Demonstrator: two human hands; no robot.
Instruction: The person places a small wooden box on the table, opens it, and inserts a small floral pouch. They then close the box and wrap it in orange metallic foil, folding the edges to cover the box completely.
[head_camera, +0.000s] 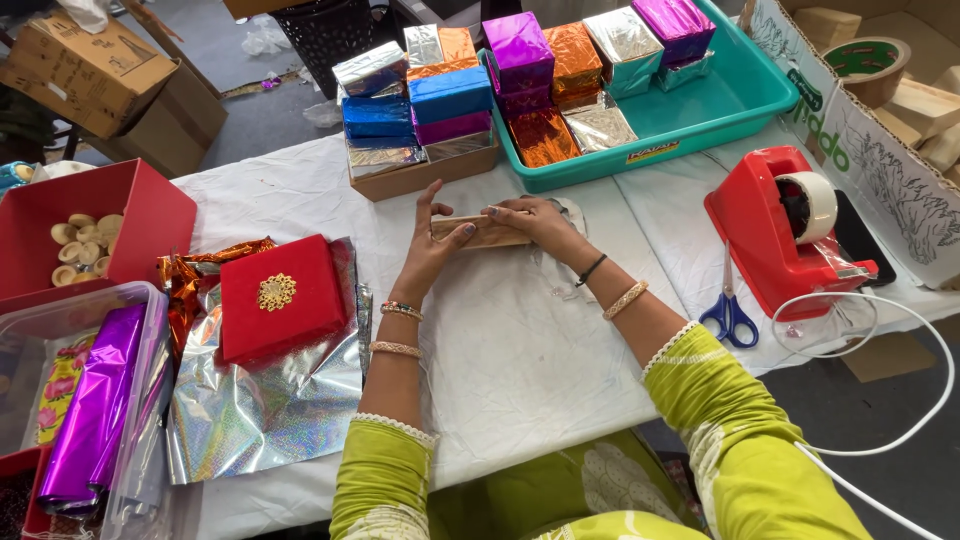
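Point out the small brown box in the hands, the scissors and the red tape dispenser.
small brown box (487, 233): head view, its front face between both hands.
scissors (729, 316): head view, blue handles.
red tape dispenser (755, 225): head view, red body.

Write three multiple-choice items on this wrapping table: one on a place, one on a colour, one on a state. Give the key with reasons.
1. Where do the scissors lie?
A. In the teal tray
B. Beside the tape dispenser
C. On the red box

2. What colour is the tape dispenser?
A. Red
B. Purple
C. Silver

3. How is the small tan box held?
A. By the left hand alone
B. By neither hand
C. Between both hands

Key:
1. B: the blue-handled scissors rest on the white cloth at the dispenser's near left corner, far from the teal tray and the red box.
2. A: its body is red, with a white tape roll on it.
3. C: the left hand grips one end and the right hand the other, just over the cloth.
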